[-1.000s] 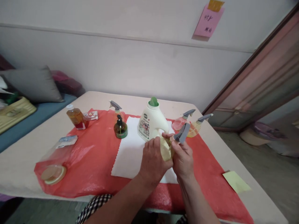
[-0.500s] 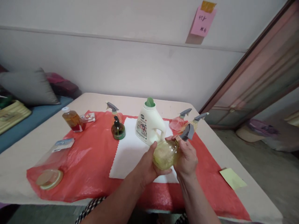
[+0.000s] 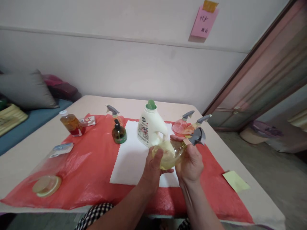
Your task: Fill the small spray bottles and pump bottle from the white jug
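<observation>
Both hands hold a clear yellow spray bottle (image 3: 169, 156) with a dark grey trigger head, tilted on its side so the head points to the right. My left hand (image 3: 153, 167) is wrapped round the bottle's base, thumb on top. Around the neck end close the fingers of my right hand (image 3: 190, 161). Just behind the bottle stands a cream detergent jug (image 3: 150, 126), upright, with a printed label, a side handle and a green piece in its mouth. A white scalloped-edge cloth (image 3: 127, 163) lies under the jug, partly hidden by my hands.
A dark pump bottle (image 3: 119, 133) stands left of the jug, another spray bottle (image 3: 115, 115) behind it. Two spray bottles stand at the right, one of them pink (image 3: 179, 126). An amber bottle (image 3: 72, 124) and round lidded container (image 3: 47, 185) are left on red plastic sheeting (image 3: 91, 166).
The yellow spray bottle has tipped further onto its side, its trigger head swinging right and down. My left hand has shifted slightly left with its base.
</observation>
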Motion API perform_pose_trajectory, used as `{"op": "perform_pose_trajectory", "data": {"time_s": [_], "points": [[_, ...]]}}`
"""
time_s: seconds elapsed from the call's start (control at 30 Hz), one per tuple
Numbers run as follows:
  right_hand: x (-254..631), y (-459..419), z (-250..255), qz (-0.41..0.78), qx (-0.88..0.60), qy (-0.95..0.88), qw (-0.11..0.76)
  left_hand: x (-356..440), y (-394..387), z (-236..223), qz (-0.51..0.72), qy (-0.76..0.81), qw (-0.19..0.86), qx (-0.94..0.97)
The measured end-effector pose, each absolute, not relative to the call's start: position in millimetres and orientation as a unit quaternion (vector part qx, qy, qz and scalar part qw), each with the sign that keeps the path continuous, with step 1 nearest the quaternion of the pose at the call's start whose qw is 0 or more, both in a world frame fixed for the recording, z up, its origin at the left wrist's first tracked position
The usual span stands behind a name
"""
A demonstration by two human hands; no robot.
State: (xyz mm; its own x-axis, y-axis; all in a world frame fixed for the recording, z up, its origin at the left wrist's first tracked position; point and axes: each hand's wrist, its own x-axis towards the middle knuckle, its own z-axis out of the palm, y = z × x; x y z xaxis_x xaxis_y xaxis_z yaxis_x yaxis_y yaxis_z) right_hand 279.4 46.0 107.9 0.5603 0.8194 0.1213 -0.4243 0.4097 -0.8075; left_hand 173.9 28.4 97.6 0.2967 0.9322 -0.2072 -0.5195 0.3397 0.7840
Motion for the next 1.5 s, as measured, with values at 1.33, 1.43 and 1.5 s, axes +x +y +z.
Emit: {"op": "perform_pose_trajectory", "data": {"time_s": [1.33, 1.43, 1.5], "points": [[297.1, 44.8, 116.3, 0.435, -0.372, -0.166, 0.803, 166.3, 30.5, 77.1, 0.498, 0.221, 0.588, 0.598], [297.5, 44.3, 116.9, 0.439, -0.369, -0.178, 0.800, 163.9, 36.2, 70.2, 0.524, 0.213, 0.350, 0.747], [297.8, 44.4, 116.2, 0.435, -0.363, -0.175, 0.805, 164.4, 40.1, 67.3, 0.526, 0.205, 0.226, 0.794]]}}
